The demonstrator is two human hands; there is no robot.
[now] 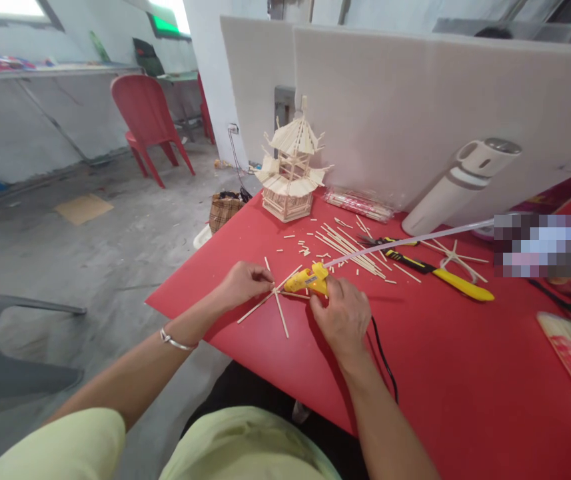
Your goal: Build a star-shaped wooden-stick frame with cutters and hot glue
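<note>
My right hand [342, 313] is wrapped round a yellow hot glue gun [310, 279]. A long translucent glue stick [415, 238] sticks out of its back end. The nozzle points left at the hub of a star of thin wooden sticks [281, 313] lying flat on the red table. My left hand [245, 287] is closed in a pinch at the star's left side, its fingertips by the hub. It seems to grip one of the sticks there, though the fingers hide most of it. A black cord [384, 357] runs down from the gun behind my right wrist.
A wooden stick pagoda model [292, 177] stands at the table's back corner. Loose sticks [348, 247], yellow-black pliers [458, 283], another stick star [452, 255] and a white thermos [450, 193] lie or stand to the right. The red table's [265, 380] edge runs along my left.
</note>
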